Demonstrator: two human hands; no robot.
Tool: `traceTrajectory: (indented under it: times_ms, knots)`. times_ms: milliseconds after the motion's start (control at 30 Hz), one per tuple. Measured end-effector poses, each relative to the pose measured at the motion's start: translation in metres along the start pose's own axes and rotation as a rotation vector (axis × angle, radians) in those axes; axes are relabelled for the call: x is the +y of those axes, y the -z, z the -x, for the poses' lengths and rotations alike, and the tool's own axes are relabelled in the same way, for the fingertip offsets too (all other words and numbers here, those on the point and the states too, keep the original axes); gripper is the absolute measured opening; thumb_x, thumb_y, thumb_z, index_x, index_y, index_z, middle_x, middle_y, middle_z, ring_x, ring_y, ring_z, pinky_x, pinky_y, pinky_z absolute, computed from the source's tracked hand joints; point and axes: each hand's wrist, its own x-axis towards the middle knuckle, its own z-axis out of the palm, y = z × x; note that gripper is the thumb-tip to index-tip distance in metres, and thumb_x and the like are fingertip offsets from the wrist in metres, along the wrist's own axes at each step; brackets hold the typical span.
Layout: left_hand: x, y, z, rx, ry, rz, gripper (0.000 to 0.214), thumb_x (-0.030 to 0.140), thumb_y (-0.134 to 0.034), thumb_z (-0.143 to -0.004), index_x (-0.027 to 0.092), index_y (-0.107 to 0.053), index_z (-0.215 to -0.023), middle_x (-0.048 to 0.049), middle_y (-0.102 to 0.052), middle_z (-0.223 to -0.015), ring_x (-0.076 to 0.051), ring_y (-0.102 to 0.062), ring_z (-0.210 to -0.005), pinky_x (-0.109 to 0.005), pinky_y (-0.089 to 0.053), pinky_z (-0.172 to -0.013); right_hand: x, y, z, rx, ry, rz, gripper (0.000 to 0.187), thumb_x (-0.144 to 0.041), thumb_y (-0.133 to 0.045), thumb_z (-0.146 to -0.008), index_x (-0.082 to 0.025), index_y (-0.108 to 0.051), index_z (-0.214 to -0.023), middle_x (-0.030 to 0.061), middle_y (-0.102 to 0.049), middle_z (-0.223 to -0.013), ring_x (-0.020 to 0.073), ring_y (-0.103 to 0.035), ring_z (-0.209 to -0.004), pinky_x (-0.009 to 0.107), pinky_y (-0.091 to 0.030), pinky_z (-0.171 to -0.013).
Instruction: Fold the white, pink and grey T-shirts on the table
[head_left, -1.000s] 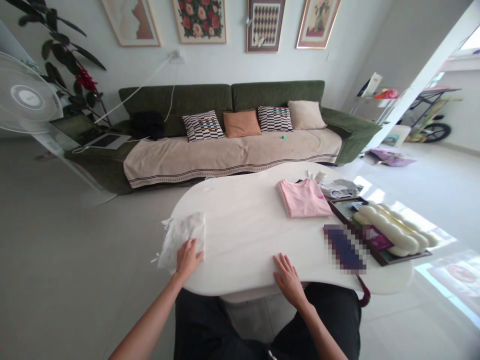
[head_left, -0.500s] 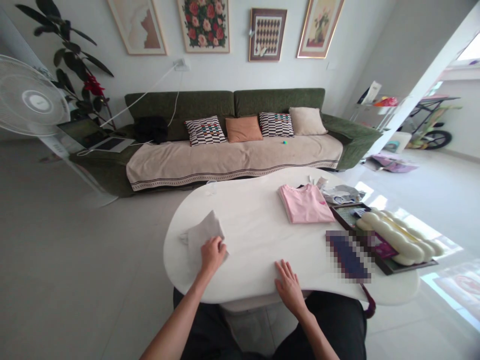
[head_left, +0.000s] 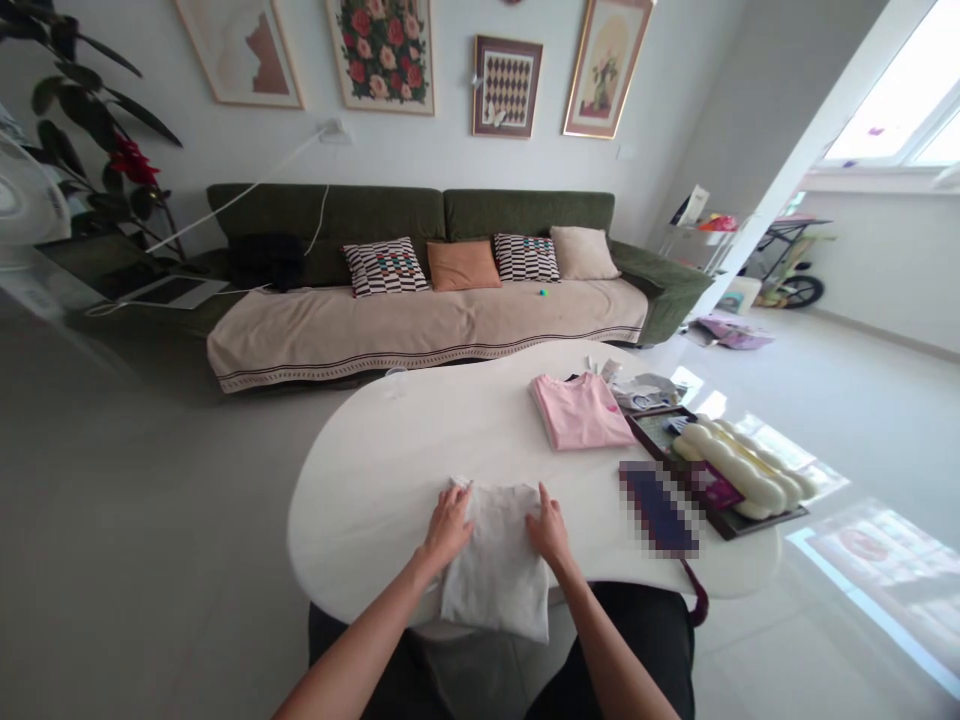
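Observation:
A pale grey cloth [head_left: 498, 560] lies at the near edge of the white oval table [head_left: 390, 460], its lower end hanging over the rim toward my lap. My left hand [head_left: 448, 528] rests on the cloth's left edge with fingers spread flat. My right hand [head_left: 550, 531] lies on its right edge, fingers also extended. Both hands press on the cloth without gripping it. A folded pink shirt [head_left: 581, 410] sits farther back on the table to the right.
A dark tray [head_left: 757, 520] with a cream bubble-shaped cushion [head_left: 742, 468] and papers stands at the table's right end, beside a blurred dark object [head_left: 660, 508]. A green sofa [head_left: 420, 270] with pillows stands behind the table. A plant and fan are at far left.
My left hand has dragged the grey cloth from the table's left edge to the near middle. My right hand moved left onto it. The camera view shifted right.

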Motion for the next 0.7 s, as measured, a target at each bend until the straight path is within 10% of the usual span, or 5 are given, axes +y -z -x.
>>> traceTrajectory:
  times_ms: [200,400,700]
  knots:
    - [0.013,0.009,-0.007,-0.101,-0.313,0.033,0.071,0.009,-0.049,-0.064,0.021,-0.034,-0.132,-0.0068,-0.034,-0.138,-0.021,-0.028,-0.127,-0.038,-0.024,-0.105,-0.035,0.039,0.002,-0.178,0.254,-0.005,0.039,-0.004,-0.043,-0.069,-0.018,-0.055,-0.104,0.0053,-0.058,-0.094,0.0158,-0.055,-0.090,0.023,-0.039,-0.078]
    - [0.029,0.040,0.007,-0.128,-0.495,-0.008,0.020,0.021,-0.049,-0.076,0.021,-0.063,-0.091,-0.0054,-0.059,-0.092,-0.021,-0.050,-0.095,-0.038,-0.036,-0.091,-0.066,0.097,0.051,-0.305,0.534,-0.034,0.041,-0.007,-0.042,-0.074,-0.025,-0.051,-0.110,0.0010,-0.054,-0.086,0.0137,-0.052,-0.082,0.022,-0.037,-0.073]
    - [0.059,0.137,0.046,-0.240,-0.571,-0.022,0.013,0.031,-0.055,-0.076,0.024,-0.066,-0.076,-0.0024,-0.052,-0.121,-0.025,-0.033,-0.123,-0.042,-0.025,-0.104,-0.060,0.183,0.076,-0.327,0.553,0.052,0.023,-0.010,-0.040,-0.077,-0.021,-0.055,-0.090,0.0027,-0.054,-0.079,0.0157,-0.051,-0.075,0.027,-0.039,-0.069]
